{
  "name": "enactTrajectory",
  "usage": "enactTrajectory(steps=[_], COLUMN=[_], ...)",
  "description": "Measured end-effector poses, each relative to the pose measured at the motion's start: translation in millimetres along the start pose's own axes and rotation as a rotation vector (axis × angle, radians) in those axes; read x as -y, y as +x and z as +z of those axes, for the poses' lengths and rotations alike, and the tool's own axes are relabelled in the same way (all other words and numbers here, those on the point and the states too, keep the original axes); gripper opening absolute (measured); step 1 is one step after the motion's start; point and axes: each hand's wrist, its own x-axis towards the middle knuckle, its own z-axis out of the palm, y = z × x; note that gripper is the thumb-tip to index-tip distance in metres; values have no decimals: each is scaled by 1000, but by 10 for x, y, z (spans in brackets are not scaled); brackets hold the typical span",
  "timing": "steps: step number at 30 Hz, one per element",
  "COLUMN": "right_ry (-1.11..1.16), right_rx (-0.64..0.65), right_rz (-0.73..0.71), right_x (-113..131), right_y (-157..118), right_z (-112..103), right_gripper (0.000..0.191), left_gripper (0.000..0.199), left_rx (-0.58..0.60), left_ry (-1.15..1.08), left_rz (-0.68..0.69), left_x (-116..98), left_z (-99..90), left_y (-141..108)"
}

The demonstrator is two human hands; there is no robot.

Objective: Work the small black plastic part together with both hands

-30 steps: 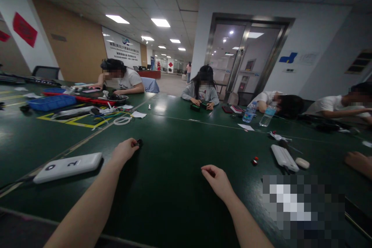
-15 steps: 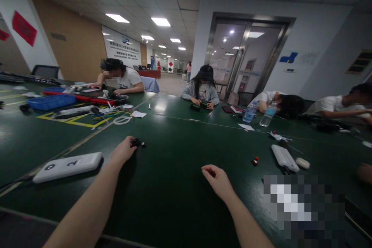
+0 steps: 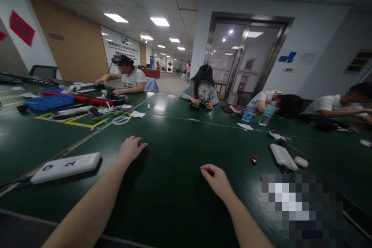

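My left hand [image 3: 132, 148] is over the dark green table [image 3: 171, 186], left of the middle, with its thumb and fingers apart. The small black item near it is mostly hidden behind the fingers; only a tiny bit shows between them. To the right, my right hand [image 3: 214, 177] rests at the table with its fingers curled together, and whether anything is in them is too small to tell. A white power bank marked 2 [image 3: 66, 167] lies left of my left forearm, a cable running from its end.
A blue tray [image 3: 50, 102], loose wires and a white cable coil [image 3: 121, 120] lie at the far left. Two water bottles [image 3: 249, 111], a small red item [image 3: 254, 160] and a white device [image 3: 283, 156] are at the right. Several people sit around the table.
My left hand has opened and shifted slightly right, over the black item it was touching before. My right hand has hardly moved. The person at the far left has raised their head.
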Motion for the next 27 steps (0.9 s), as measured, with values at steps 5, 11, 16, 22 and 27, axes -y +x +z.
enactTrajectory(steps=[5, 11, 16, 22, 27], right_ry=[-11, -18, -25, -26, -23], right_rx=[2, -4, -9, -4, -5], right_rz=[-6, -11, 5, 12, 19], right_x=[0, 1, 6, 23, 30], right_y=[0, 7, 1, -8, -17], right_z=[2, 8, 7, 3, -2], right_gripper=[23, 23, 23, 22, 23], left_gripper=[19, 30, 35, 21, 12], left_rx=[27, -29, 80, 231, 206], left_ry=[-182, -688, -1702, -1984, -2064], left_rz=[-32, -66, -105, -171, -228], left_x=[-51, -50, -189, -269, -274], left_z=[133, 95, -47, -203, -281], left_y=[61, 47, -51, -132, -151])
